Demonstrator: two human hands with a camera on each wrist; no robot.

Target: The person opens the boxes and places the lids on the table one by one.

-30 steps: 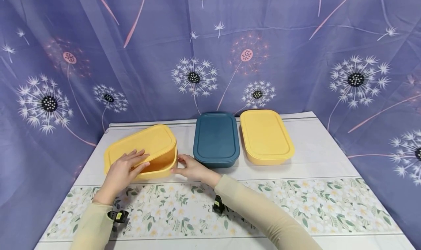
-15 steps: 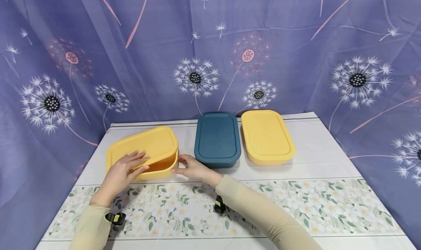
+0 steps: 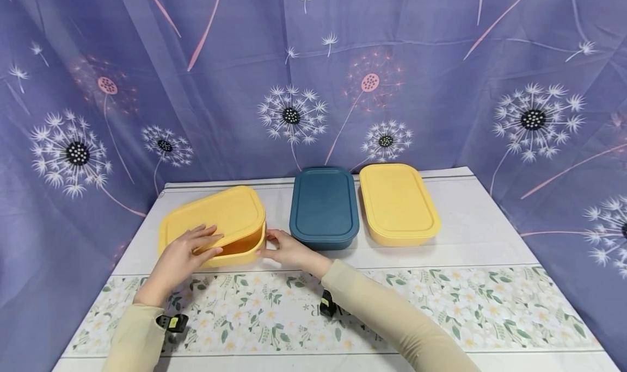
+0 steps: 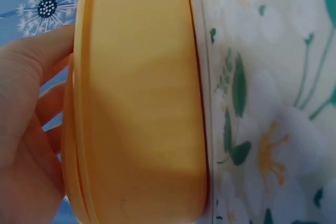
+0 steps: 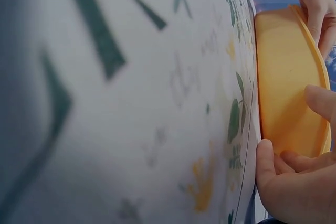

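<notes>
The yellow lid [image 3: 222, 214] sat askew on its box body [image 3: 232, 260], ahead of the left hand [image 3: 178, 255]; its front edge stood off the rim just right of that hand's fingers, so the hollow showed; handling it well called, I judged, for the body to be held firm at the end by the right hand [image 3: 293, 250] while the lid alone was moved by its edge, slowly and evenly; a thumb deep in the gap risked a nip, and a sideways shove might well have slid the box over the tablecloth [image 3: 274, 312].

The left hand was partly closed, fingers across the lid's top and thumb at the gap under its edge; it seemed to hold the lid lightly, though how hard it pressed I could not tell; the right hand was about half open round the body's end, thumb on the front wall, other fingers bent against the end wall; the teal box [image 3: 324, 206] stood just ahead and right of it, the other yellow box [image 3: 399, 203] farther right.
</notes>
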